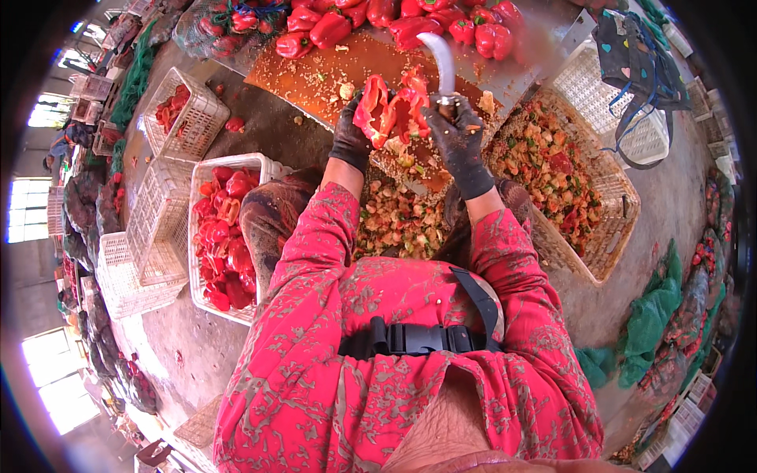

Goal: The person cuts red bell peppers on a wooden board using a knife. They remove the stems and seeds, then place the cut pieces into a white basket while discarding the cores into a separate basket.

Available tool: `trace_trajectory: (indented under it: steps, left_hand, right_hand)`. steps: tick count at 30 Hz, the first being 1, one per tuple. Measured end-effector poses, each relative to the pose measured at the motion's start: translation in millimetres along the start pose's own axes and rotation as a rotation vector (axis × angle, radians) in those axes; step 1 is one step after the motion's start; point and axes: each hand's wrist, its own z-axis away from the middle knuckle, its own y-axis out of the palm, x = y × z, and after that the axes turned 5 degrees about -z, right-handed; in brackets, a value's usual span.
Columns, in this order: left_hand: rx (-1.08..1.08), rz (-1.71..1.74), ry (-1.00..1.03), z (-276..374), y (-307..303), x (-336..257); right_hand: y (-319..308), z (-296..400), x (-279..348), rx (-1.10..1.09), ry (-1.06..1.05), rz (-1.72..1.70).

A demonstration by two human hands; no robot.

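Observation:
My left hand, in a dark glove, holds a red bell pepper that is cut open, its hollow inside showing. In my right hand, also gloved, is the handle of a knife with a curved blade, which points up and away. The fingers of that hand are beside the right part of the opened pepper; whether they touch it is unclear. Whole red bell peppers lie on the metal table beyond my hands. Loose seeds cover its near part. Between my knees is a heap of pepper cores and seeds.
A white crate of cut red peppers stands at my left, with stacked crates beside it. At my right is a crate of pepper scraps. A dark bag hangs over a white crate. Green netting lies at far right.

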Motion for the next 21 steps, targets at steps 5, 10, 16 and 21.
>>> trace_trajectory:
  steps: [5, 10, 16, 21]
  left_hand:
    - [-0.053, -0.029, 0.025, -6, 0, 2]
    - [-0.111, -1.128, 0.352, -10, -2, 15]
    - [-0.251, -0.162, 0.039, 2, 58, 15]
    - [-0.21, -0.13, 0.24, 23, 79, -19]
  right_hand:
    - [0, 6, -11, 0.083, 0.066, -0.172]
    - [10, 6, -26, 0.216, 0.261, 0.072]
    - [8, 8, -108, 0.196, 0.122, -0.195]
    - [-23, -20, -103, 0.146, -0.071, 0.657]
